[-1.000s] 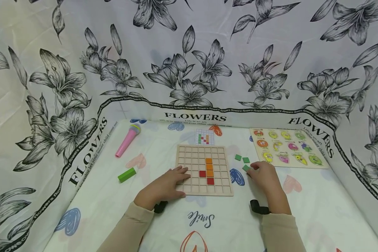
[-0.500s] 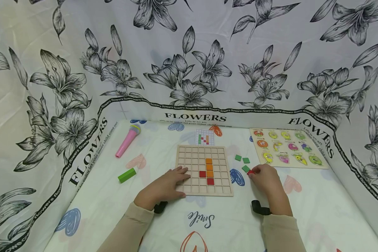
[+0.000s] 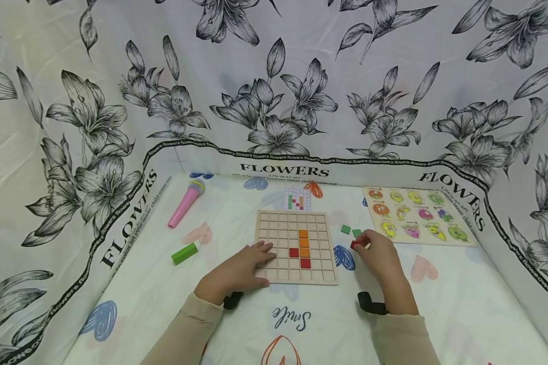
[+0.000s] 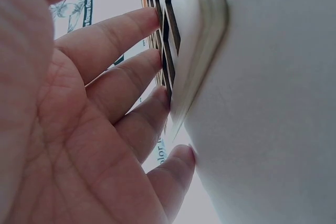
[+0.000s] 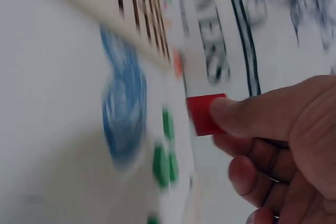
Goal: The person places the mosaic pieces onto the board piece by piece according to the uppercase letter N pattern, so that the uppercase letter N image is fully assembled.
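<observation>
Flat on the cloth lies a wooden grid board (image 3: 274,223). Three orange tiles (image 3: 303,243) stand in one column of it, with two red tiles (image 3: 294,252) close by. My left hand (image 3: 237,266) rests on the board's left side, fingers fairly straight; the left wrist view shows its fingertips (image 4: 149,19) touching the edge. To the right of the board, my right hand (image 3: 381,256) pinches a red square tile (image 5: 202,114) between thumb and fingers, raised above the cloth. Small green tiles (image 3: 345,229) lie beside that hand, partly hidden by it.
A pattern card (image 3: 297,199) lies behind the board. The fruit puzzle board (image 3: 420,213) is at the back right. On the left are a pink toy microphone (image 3: 184,205) and a green block (image 3: 184,253). A flower-printed curtain (image 3: 274,101) encloses the back and sides.
My right hand was first by the green tiles, then had its fingertips at a red tile on the cloth. Now it has lifted that tile slightly leftward and away. The left hand stays put.
</observation>
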Tool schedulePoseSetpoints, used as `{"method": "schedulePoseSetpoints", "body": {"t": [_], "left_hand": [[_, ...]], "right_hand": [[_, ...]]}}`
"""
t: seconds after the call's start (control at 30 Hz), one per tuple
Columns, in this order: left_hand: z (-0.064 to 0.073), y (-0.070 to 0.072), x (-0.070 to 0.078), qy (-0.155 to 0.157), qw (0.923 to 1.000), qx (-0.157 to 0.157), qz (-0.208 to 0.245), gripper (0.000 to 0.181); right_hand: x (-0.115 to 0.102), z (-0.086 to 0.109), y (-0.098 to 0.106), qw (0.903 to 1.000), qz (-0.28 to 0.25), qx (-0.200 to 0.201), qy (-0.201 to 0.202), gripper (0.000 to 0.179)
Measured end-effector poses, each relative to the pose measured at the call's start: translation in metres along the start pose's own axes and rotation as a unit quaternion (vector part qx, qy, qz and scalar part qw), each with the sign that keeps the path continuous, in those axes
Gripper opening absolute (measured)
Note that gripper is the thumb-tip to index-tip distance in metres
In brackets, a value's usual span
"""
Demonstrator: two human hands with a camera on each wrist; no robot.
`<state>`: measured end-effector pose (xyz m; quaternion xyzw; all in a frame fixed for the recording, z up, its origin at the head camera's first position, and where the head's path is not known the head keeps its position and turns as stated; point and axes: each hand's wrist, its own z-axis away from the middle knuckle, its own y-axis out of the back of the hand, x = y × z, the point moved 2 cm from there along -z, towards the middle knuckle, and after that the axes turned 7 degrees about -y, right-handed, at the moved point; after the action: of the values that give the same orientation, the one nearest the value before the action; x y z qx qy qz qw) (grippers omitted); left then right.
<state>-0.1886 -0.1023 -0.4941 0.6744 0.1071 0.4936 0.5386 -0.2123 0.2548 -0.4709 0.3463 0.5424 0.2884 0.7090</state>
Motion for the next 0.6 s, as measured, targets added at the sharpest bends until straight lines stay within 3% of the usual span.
{"method": "schedulePoseSetpoints", "body": {"t": [0.13, 0.3, 0.4, 0.6], "left_hand": [[0.000, -0.001, -0.001, -0.001, 1.0000, 0.000, 0.002, 0.071], [0.000, -0.001, -0.003, -0.003, 1.0000, 0.000, 0.007, 0.069], [0.000, -0.001, -0.004, -0.004, 1.0000, -0.001, 0.004, 0.069], [-0.001, -0.002, -0.006, -0.007, 1.0000, -0.004, -0.005, 0.068]], "right_hand": [[-0.041, 0.003, -0.022, 0.9979, -0.021, -0.007, 0.060, 0.009], [-0.083, -0.003, -0.057, 0.9929, -0.036, -0.036, 0.108, 0.009], [-0.100, -0.009, -0.075, 0.9900, -0.036, -0.050, 0.127, 0.009], [-0.119, -0.021, -0.095, 0.9880, -0.015, -0.086, 0.127, 0.010]]}}
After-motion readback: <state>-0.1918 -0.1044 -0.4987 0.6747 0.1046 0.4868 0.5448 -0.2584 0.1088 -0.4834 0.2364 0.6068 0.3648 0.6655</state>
